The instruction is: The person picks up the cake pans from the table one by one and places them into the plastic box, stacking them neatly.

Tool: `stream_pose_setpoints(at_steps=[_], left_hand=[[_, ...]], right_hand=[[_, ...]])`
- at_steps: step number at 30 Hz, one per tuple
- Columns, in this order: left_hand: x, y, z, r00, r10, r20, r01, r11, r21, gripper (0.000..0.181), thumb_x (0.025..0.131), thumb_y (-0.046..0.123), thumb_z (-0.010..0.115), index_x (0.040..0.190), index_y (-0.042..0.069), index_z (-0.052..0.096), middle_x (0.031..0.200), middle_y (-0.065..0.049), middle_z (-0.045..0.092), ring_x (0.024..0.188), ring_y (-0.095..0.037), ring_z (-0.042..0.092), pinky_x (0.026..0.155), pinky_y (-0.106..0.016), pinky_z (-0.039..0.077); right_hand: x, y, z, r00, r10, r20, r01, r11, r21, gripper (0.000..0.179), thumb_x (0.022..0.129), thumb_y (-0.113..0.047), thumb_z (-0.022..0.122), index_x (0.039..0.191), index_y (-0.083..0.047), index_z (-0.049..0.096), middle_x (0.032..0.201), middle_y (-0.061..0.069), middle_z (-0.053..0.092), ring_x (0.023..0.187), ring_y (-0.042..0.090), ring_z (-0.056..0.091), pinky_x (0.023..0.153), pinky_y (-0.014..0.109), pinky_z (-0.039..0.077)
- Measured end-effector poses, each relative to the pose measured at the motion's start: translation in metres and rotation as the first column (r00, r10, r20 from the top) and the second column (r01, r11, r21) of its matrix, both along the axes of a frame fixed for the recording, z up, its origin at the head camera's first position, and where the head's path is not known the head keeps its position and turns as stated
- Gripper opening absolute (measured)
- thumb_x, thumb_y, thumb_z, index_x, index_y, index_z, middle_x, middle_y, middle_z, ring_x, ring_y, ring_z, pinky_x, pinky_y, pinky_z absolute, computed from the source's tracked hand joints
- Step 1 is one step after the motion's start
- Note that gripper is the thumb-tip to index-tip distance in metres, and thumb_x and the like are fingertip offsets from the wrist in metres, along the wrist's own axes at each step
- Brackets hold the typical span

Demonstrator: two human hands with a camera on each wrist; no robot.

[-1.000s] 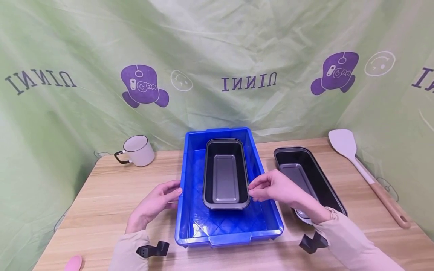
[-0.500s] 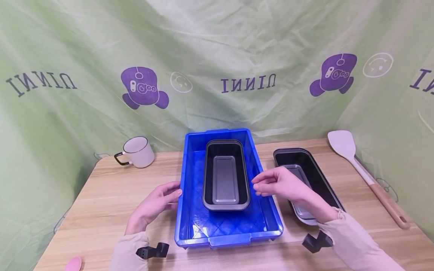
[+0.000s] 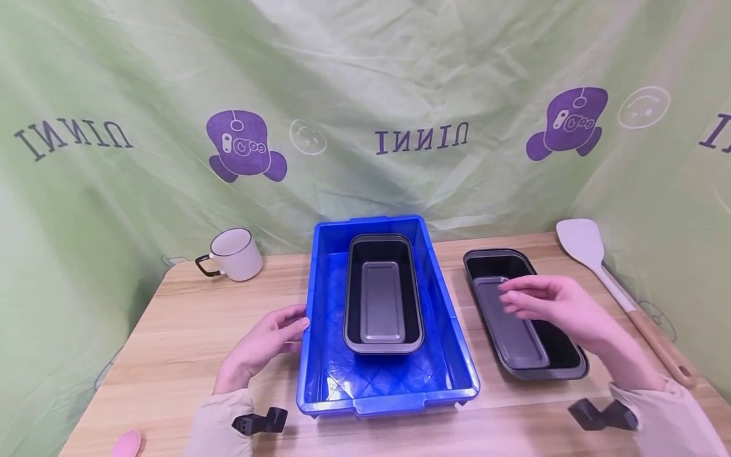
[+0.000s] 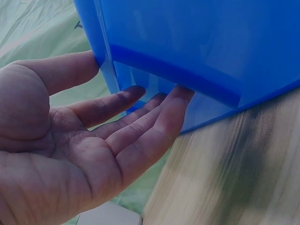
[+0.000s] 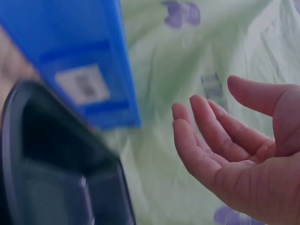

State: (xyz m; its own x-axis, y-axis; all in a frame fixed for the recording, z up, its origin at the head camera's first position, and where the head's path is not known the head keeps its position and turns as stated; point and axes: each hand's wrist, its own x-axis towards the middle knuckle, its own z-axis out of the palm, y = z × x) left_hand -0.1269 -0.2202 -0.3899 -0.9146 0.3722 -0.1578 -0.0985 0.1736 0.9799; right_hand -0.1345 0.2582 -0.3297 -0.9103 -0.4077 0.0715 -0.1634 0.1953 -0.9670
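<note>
A dark grey loaf pan (image 3: 384,298) lies inside a blue plastic bin (image 3: 390,404). My left hand (image 3: 264,343) is at the bin's left side, its thumb tip at the rim. In the left wrist view, the loosely bent fingers (image 4: 154,124) touch the outer wall under a raised ridge. My right hand (image 3: 556,308) hovers over a second dark loaf pan (image 3: 505,317) on the table, to the right of the bin. Its fingers are relaxed, with nothing between them. In the right wrist view the second pan shows at lower left, apart from the hand.
At the back left of the wooden table (image 3: 188,330) stands a white mug (image 3: 237,255) with a black handle. A white spatula (image 3: 582,244) with a wooden handle lies along the right edge. Something pink (image 3: 127,444) pokes in at front left. A green curtain (image 3: 365,184) hangs behind.
My right hand has left the side of the pan in the bin and moved right, over the second pan. The left hand stays at the bin's left side.
</note>
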Motion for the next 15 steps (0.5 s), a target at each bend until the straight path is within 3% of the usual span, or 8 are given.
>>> stream_pose_setpoints(at_steps=[9,15], left_hand=[[-0.002,0.003,0.000,0.999,0.027,0.030,-0.027,1.000,0.008,0.060,0.099,0.018,0.052,0.142,-0.014,0.027,0.135,-0.033,0.044,0.103,-0.024,0.062,0.088,-0.040,0.053],[-0.002,0.003,-0.002,0.999,0.020,0.034,-0.021,0.999,0.045,0.060,0.099,0.016,0.052,0.143,-0.015,0.025,0.138,-0.034,0.040,0.106,-0.025,0.060,0.090,-0.041,0.052]], right_hand=[[0.020,0.078,-0.032,0.991,-0.131,-0.012,0.132,0.982,0.132,0.036,0.098,0.001,0.049,0.114,-0.027,0.065,0.105,-0.011,0.069,0.087,0.012,0.068,0.072,0.024,0.057],[0.036,0.114,-0.049,0.978,-0.208,-0.028,0.208,0.945,0.253,0.040,0.097,0.000,0.050,0.114,-0.034,0.063,0.108,-0.023,0.064,0.090,0.000,0.065,0.072,0.015,0.053]])
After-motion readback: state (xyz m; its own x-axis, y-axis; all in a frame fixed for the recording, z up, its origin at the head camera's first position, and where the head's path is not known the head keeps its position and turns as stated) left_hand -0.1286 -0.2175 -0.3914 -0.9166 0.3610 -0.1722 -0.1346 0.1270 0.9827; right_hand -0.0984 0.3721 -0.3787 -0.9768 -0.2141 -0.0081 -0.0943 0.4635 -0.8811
